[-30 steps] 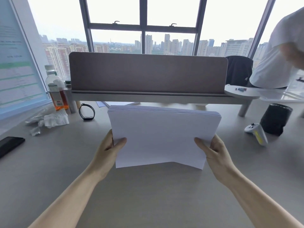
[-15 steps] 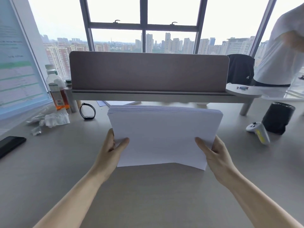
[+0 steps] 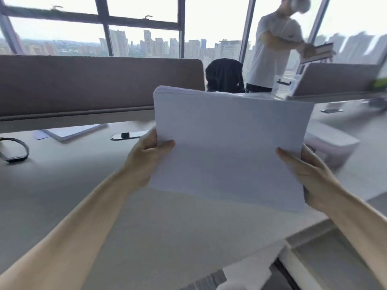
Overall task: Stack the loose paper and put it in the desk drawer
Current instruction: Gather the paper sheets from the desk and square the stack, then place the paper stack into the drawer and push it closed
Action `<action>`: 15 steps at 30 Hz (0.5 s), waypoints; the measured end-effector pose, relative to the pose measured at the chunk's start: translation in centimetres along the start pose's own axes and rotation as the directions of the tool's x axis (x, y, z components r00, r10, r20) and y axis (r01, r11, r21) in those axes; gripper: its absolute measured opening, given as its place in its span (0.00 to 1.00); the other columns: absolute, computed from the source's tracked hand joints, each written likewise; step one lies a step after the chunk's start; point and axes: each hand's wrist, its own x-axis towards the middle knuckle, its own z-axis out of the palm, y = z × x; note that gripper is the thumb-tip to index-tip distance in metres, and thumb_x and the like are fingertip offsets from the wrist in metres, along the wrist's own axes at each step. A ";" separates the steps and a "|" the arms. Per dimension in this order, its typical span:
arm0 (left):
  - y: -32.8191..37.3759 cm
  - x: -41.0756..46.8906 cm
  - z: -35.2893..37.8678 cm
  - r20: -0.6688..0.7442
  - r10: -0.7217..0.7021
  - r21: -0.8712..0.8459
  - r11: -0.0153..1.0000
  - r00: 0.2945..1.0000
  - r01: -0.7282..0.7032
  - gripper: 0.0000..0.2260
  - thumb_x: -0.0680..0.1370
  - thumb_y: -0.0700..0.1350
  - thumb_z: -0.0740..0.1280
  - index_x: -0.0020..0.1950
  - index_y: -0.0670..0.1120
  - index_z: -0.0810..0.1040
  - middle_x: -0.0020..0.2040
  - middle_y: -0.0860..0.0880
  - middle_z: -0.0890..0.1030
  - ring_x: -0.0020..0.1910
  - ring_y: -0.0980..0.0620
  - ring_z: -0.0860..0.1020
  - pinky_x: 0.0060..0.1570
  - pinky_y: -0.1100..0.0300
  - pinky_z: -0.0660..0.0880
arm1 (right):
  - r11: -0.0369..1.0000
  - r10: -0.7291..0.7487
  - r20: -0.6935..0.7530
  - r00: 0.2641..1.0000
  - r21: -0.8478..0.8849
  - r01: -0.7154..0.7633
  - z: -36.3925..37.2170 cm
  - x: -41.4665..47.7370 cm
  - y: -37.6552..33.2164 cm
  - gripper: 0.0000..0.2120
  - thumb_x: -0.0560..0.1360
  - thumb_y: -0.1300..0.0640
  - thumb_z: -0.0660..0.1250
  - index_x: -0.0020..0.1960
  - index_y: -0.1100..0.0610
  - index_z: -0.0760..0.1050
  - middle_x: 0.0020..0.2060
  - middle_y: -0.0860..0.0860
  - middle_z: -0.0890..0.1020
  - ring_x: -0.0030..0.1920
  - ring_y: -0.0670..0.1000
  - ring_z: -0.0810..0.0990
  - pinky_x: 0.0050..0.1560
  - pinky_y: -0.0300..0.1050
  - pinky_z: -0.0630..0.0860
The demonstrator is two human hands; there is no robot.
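A thick stack of white paper [image 3: 228, 141] is held upright in the air above the desk, tilted slightly to the right. My left hand [image 3: 144, 158] grips its left edge with the thumb on the front sheet. My right hand [image 3: 310, 174] grips the right edge the same way. The stack's bottom edge hangs clear of the grey desk top [image 3: 146, 216]. At the lower right, past the desk's edge, a white cabinet top [image 3: 249, 266] shows blurred; I cannot tell whether a drawer is open.
A brown divider panel [image 3: 100, 84] runs along the back of the desk. More white sheets [image 3: 73, 130] lie under its shelf, and a black wristband [image 3: 14, 151] lies at far left. A person in a white shirt [image 3: 274, 51] stands beyond a black chair [image 3: 225, 75].
The view has swung to the right and the paper stack has lifted off the desk and moved right with both hands still on it. The person behind now holds something up.
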 end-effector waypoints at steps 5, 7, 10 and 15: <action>-0.9 0.1 16.8 0.469 -0.144 -0.088 0.974 0.871 0.208 0.18 0.80 0.30 0.63 0.69 0.42 0.77 0.56 0.45 0.87 0.50 0.46 0.87 0.54 0.47 0.82 | 0.980 0.122 -0.334 0.935 -0.107 -0.166 -14.5 -11.5 -2.8 0.14 0.80 0.61 0.64 0.64 0.53 0.79 0.45 0.47 0.90 0.40 0.47 0.89 0.38 0.41 0.84; -1.7 -1.2 23.6 0.566 -0.202 0.007 0.971 0.799 0.240 0.16 0.79 0.31 0.65 0.65 0.43 0.79 0.57 0.44 0.86 0.53 0.43 0.85 0.60 0.46 0.79 | 0.966 0.189 -0.454 0.871 -0.075 -0.248 -19.1 -16.2 -3.4 0.14 0.80 0.59 0.66 0.65 0.56 0.79 0.43 0.47 0.90 0.38 0.47 0.89 0.34 0.39 0.83; -3.7 -3.4 32.7 0.620 -0.261 0.220 0.963 0.740 0.156 0.11 0.78 0.36 0.67 0.58 0.43 0.82 0.55 0.43 0.87 0.52 0.46 0.86 0.58 0.52 0.81 | 0.912 0.282 -0.582 0.762 -0.083 -0.401 -23.6 -22.3 -3.3 0.33 0.60 0.43 0.82 0.60 0.56 0.80 0.42 0.47 0.90 0.37 0.46 0.89 0.32 0.37 0.82; -9.5 -6.1 40.2 0.633 -0.354 0.633 0.749 0.689 -0.197 0.21 0.80 0.51 0.69 0.70 0.44 0.72 0.65 0.45 0.79 0.62 0.47 0.79 0.60 0.55 0.74 | 0.826 0.436 -0.699 0.566 0.062 -0.560 -28.7 -26.7 0.1 0.08 0.81 0.63 0.65 0.59 0.58 0.78 0.37 0.48 0.90 0.32 0.48 0.88 0.29 0.41 0.81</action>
